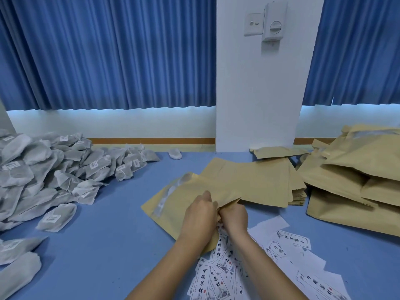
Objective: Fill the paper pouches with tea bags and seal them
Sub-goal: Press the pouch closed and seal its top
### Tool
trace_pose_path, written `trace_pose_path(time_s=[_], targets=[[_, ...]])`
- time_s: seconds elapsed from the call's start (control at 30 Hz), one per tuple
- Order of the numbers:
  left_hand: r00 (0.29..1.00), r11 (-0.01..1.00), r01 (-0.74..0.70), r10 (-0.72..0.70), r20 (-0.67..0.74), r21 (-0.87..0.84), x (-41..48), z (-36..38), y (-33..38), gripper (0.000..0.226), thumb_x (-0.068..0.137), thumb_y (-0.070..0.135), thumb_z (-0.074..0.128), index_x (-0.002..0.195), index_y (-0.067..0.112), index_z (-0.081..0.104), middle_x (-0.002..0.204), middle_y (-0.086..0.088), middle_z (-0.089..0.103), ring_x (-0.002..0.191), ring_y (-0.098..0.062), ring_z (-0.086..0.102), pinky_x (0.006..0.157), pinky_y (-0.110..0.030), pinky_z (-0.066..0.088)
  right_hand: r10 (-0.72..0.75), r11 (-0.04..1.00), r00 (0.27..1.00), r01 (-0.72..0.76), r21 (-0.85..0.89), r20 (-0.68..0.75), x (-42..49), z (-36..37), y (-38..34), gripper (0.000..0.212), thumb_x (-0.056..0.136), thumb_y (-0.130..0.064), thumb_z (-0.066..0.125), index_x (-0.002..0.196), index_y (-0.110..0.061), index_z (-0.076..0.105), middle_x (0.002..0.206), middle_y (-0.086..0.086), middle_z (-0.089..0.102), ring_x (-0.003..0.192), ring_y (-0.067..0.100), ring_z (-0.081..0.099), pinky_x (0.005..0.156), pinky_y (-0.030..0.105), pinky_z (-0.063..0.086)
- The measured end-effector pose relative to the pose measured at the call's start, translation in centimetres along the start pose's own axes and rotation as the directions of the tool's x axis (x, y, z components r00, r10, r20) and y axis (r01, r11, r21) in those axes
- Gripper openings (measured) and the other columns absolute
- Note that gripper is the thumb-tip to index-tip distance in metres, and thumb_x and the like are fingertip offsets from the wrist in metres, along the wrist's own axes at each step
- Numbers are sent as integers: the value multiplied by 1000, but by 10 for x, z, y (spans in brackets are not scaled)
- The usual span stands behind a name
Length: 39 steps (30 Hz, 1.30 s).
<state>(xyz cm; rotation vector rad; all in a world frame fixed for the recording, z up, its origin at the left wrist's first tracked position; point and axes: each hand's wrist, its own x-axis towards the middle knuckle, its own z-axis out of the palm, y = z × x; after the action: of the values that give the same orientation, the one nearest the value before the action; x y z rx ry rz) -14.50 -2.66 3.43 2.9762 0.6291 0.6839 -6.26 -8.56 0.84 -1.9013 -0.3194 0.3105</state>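
Observation:
A brown paper pouch (173, 200) with a clear window strip lies on the blue table in front of me. My left hand (198, 217) grips its near right edge, fingers curled over the paper. Right beside it, my right hand (234, 215) pinches the same edge from below. A large heap of grey tea bags (49, 167) covers the left of the table. A flat stack of empty pouches (266, 180) lies just behind my hands.
Filled brown pouches (355, 180) are piled at the right. White printed labels (225, 269) are scattered under my forearms at the near edge. A white pillar (257, 94) and blue curtains stand behind the table. A lone tea bag (175, 153) lies near the pillar.

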Motion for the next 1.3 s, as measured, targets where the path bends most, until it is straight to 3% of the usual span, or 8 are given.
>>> trace_pose_path(time_s=[0.2,0.3,0.53,0.73,0.83,0.93,1.13,1.3], targets=[[994,987,-41,25,-105,-155,-8,7,5,20,94,8,46,111,11,57,89,1,32,76,-15,36,61,-25,34,-2,872,975,-108,478,223,-12,-4,-3,28,94,-10,43,67,-14,50,45,-8,51,39,3,47,38,14,35],[989,995,-54,41,-139,-85,-18,9,7,38,69,3,77,105,9,66,78,0,43,67,-15,47,49,-24,38,-40,702,928,-238,671,370,-17,-5,8,29,98,-14,35,88,-7,61,70,4,69,60,13,66,53,24,51],[991,998,-46,42,-128,-32,-33,14,2,66,33,-5,89,96,9,75,69,0,51,57,-14,50,41,-20,36,73,889,977,-156,431,203,-9,-11,10,22,85,6,47,75,-3,64,57,10,65,44,16,57,43,22,45],[977,947,-89,23,-212,-308,-32,-3,21,18,71,14,76,85,23,68,71,5,57,64,-12,54,47,-26,43,130,941,989,-144,306,65,-7,-2,-1,41,85,1,47,50,-17,38,49,1,38,49,16,33,47,25,26],[985,988,-64,40,-165,-138,-37,10,26,34,69,29,81,98,17,69,91,6,67,81,-8,66,69,-19,53,73,965,995,-86,246,63,-4,-5,3,47,83,1,55,44,-18,37,47,-1,35,53,16,31,52,26,22],[985,989,149,-150,83,12,-33,19,14,60,96,47,43,142,10,31,128,-4,52,117,-16,53,97,-25,41,39,964,993,-66,258,108,-10,-6,-1,20,78,-12,71,64,-6,58,59,11,57,49,19,51,51,24,36],[903,928,207,-303,305,309,-22,26,-9,85,94,62,31,152,11,-3,158,-10,8,145,-28,12,116,-36,13,29,976,970,-80,202,243,-16,-1,1,12,90,-7,57,78,-10,58,73,9,61,60,20,60,42,22,47],[988,986,21,-46,146,164,-22,8,1,56,84,41,57,135,21,43,132,0,47,119,-19,47,97,-26,37,86,971,955,-144,190,284,-17,0,-9,22,95,-9,40,78,-13,53,76,8,58,49,11,58,48,21,42]])
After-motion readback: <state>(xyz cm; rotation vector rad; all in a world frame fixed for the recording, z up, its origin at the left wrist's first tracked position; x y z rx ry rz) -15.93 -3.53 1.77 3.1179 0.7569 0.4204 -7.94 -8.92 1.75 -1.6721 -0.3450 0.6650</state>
